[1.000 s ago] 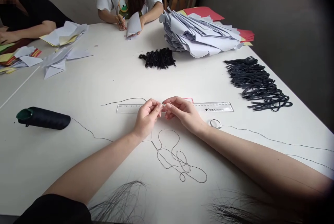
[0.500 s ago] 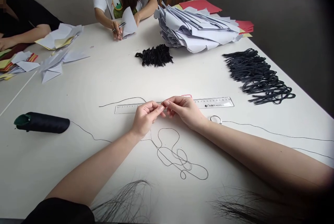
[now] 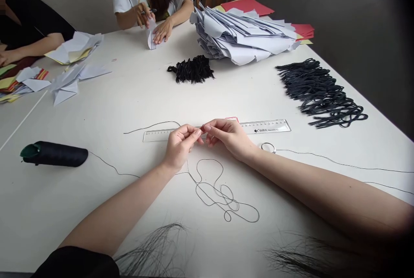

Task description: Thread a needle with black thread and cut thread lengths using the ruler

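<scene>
Table: white table (image 3: 97, 109), with materials set out in separate groups, apparently to keep them from tangling.
Far end: paper stack (image 3: 242, 40) of cut white sheets, lying over red sheets (image 3: 249, 6).
Bundles: dark loops (image 3: 320, 92) spread in a row at the right; smaller black bundle (image 3: 190, 70) in a tight clump beside the stack.
Co-worker, far side: one hand (image 3: 144, 14) holds a pen (image 3: 148, 11); the other hand (image 3: 163, 31) pins a folded sheet (image 3: 151, 38) to the table.
Spool: black spool (image 3: 53, 154), lying on its side at the left, well apart from the hands.
Ruler: clear ruler (image 3: 265, 126), flat beneath the hands, parallel to the table edge.
Ring: metal ring (image 3: 268, 147), lying flat just beyond the right wrist.
Thread: thin black thread (image 3: 220, 196) lies in loose loops below the hands; one length enters the left hand, and another runs right from the ring. Slack appears left loose so it can feed freely.
Left hand (image 3: 181, 146): closed in a pinch on the thread.
Right hand (image 3: 226, 137): closed in a pinch, its fingertips (image 3: 207, 127) meeting the left's above the ruler; anything held there is too small to tell.
</scene>
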`<state>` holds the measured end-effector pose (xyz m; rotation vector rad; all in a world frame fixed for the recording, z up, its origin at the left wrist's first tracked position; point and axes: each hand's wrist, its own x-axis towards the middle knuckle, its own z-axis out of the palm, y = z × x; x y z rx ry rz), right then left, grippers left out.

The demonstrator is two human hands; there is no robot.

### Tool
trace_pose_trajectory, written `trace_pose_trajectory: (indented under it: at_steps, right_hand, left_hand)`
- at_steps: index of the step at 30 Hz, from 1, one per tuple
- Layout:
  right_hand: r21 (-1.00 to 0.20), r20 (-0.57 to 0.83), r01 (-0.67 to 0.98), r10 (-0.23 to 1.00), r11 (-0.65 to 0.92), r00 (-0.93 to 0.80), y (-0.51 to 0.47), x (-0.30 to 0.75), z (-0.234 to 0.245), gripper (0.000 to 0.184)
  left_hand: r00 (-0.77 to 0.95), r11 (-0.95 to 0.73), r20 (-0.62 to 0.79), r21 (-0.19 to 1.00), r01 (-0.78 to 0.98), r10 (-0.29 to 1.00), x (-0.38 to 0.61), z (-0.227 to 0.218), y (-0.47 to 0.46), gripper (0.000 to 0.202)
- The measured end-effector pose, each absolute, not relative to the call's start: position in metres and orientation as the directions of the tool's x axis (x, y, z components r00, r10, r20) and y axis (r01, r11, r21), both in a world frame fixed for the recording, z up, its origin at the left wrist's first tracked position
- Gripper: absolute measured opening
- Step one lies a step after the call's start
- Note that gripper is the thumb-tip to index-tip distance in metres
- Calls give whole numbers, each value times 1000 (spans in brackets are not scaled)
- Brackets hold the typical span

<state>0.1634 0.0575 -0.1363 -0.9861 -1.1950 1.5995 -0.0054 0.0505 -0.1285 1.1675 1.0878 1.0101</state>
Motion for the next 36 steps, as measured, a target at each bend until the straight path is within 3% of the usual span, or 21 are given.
trace_pose_trajectory:
  at_steps: [27, 33, 36]
  right_hand:
    - [-988, -24, -139, 968, -60, -249, 58, 164, -136, 32]
    - [-975, 217, -119, 925, 189, -312, 48, 166, -127, 25]
    - [-935, 339, 4, 895, 355, -289, 44, 165, -125, 19]
  left_hand:
    - [155, 163, -155, 986, -40, 976, -5, -125, 50, 18]
    - [159, 255, -231, 955, -154, 960, -5, -123, 52, 21]
    - [209, 266, -227, 946, -186, 951, -4, -123, 52, 23]
